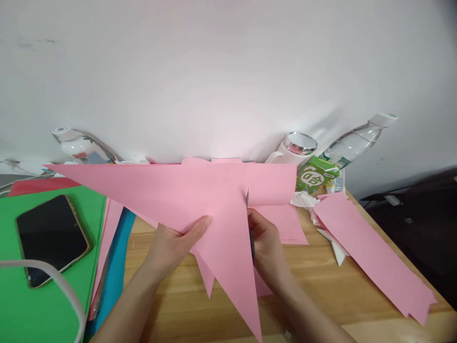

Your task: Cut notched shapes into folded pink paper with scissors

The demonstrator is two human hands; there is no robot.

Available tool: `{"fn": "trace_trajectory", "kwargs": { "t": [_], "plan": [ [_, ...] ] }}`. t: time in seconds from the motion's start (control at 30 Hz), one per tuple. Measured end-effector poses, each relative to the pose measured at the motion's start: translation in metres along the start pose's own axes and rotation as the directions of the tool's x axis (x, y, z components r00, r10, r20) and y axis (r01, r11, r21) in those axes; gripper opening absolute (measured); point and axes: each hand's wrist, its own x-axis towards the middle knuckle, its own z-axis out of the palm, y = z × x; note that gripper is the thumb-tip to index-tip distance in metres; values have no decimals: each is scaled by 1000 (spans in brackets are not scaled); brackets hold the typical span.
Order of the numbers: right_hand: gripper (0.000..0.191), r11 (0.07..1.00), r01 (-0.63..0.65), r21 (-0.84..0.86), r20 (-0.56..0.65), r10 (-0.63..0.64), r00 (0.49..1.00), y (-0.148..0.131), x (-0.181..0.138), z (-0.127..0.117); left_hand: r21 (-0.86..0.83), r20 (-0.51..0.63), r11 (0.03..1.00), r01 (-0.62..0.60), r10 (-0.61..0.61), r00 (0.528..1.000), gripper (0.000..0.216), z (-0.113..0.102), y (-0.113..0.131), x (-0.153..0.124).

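White cable (67, 290): nearest the camera, lower left, curving across in front of the phone (53, 238).
Left arm: in from bottom edge, angled up and to the right, wrist fairly straight.
Left hand (176, 247): gripping the pink sheet (214, 190), thumb flat on top and pointing right, fingers mostly hidden below the paper.
Right arm: in from bottom right, angled up and to the left.
Right hand (266, 240): closed on the scissors (252, 245), fingers curled, knuckles up, beside the sheet's right-hand slanted edge. Exact finger placement in the handles hidden.
Scissors: mostly behind paper; dark handle visible, one blade tip poking up at the cut line. Blade gap: can't tell.
Pink sheet: held above the tabletop (171, 309), long point to the left, second point down toward the camera, curled flap on the right past the blade. More pink paper under it.
Right side: pink strips (371, 257) stacked at a slant; crumpled tissue (303, 200) near their upper end.
Back right: white mug (294, 150), green box (316, 175), clear bottle (353, 143), by the wall.
Left side: phone on green folder (21, 314).
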Motion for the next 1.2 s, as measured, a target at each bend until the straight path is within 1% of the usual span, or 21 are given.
{"fn": "trace_trajectory", "kwargs": {
  "t": [0.2, 0.43, 0.63, 0.77, 0.93, 1.2],
  "plan": [
    [20, 1000, -5, 3, -1, 5, 1000, 0, 0, 1, 8, -1, 1000, 7, -7, 1000, 18, 0, 1, 1],
    [24, 1000, 12, 11, 35, -12, 999, -1, 1, 1, 19, -21, 999, 30, -29, 999, 15, 2, 7, 1],
    [22, 1000, 10, -19, 25, -10, 1000, 2, 2, 0, 3, -1, 1000, 8, -8, 1000, 17, -1, 4, 2],
    [21, 1000, -2, -28, 11, 3, 1000, 1, 1, 0, -26, -10, 999, 34, -35, 999, 18, 2, 6, 1],
    [18, 1000, -13, -20, 5, 13, 1000, 0, 1, 0, -69, -82, 995, 74, -79, 993, 18, 7, 14, -1],
    [16, 1000, -21, -1, -19, 21, 1000, 0, 1, 1, -62, -73, 993, 98, -102, 992, 17, 7, 16, -2]
  ]
}}
